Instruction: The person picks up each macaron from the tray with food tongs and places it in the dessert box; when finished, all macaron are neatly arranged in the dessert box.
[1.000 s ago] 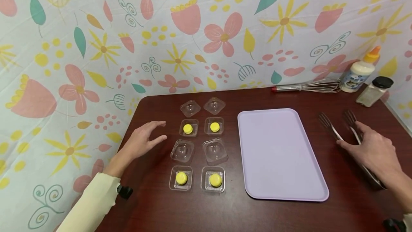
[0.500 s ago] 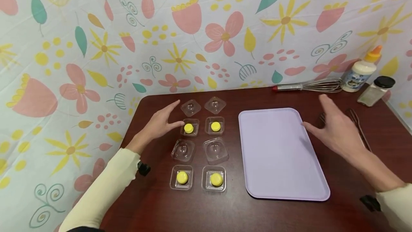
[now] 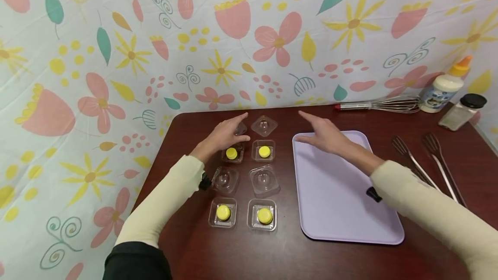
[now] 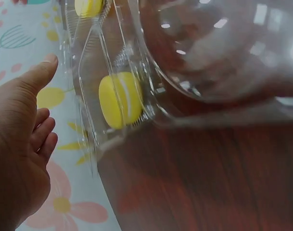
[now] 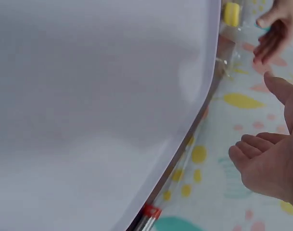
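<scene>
Yellow macarons [image 3: 265, 215] lie in two clear boxes [image 3: 252, 224] on the dark red worktop [image 3: 280, 254], left of the near half of the lilac tray [image 3: 334, 208]. Two clear lids [image 3: 264, 178] come next, left of its middle, with tongs [image 3: 435, 148] to its right. Left of its far half sit two more boxes [image 3: 255, 157] of macarons; the left hand [image 3: 221, 135] is near the outer one, its grip wide. The right hand [image 3: 327, 135] hangs over the tray's far left corner, grip also wide. Further lids [image 3: 264, 125] lie left of its far edge; beyond it are a whisk [image 3: 365, 105], jar [image 3: 459, 116] and bottle [image 3: 439, 94].
</scene>
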`<state>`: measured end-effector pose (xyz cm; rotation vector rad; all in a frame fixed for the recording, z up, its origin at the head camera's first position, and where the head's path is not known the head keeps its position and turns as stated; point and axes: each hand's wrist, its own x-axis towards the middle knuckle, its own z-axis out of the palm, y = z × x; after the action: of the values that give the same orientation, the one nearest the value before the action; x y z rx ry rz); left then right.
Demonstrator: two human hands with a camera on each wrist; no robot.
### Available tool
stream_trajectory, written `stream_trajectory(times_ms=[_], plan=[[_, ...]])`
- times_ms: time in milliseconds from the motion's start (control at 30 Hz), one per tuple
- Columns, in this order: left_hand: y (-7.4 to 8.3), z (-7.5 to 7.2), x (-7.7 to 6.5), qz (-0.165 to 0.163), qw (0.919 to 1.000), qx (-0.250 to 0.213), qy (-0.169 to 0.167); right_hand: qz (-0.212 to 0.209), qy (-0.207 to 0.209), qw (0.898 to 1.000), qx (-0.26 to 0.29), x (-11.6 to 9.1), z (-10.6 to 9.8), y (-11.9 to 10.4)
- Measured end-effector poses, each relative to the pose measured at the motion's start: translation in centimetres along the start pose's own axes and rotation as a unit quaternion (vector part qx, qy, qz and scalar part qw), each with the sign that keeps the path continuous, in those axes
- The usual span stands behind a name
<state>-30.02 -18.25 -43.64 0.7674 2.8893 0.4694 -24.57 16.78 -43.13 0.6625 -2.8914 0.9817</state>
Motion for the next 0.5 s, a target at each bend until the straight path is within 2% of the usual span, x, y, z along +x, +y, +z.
stream_trajectory(times_ms=[267, 500], plan=[[0.7, 0.6, 2.7, 0.008, 0.9998, 0.013, -0.011, 0.007, -0.041, 0.999, -0.006, 5.8, 3.4, -0.8], [1.1, 1.0, 4.0, -0.001, 0.9989, 0.029, -0.038, 0.024, -0.070, 0.997, -0.005, 8.3, 4.6, -0.8]])
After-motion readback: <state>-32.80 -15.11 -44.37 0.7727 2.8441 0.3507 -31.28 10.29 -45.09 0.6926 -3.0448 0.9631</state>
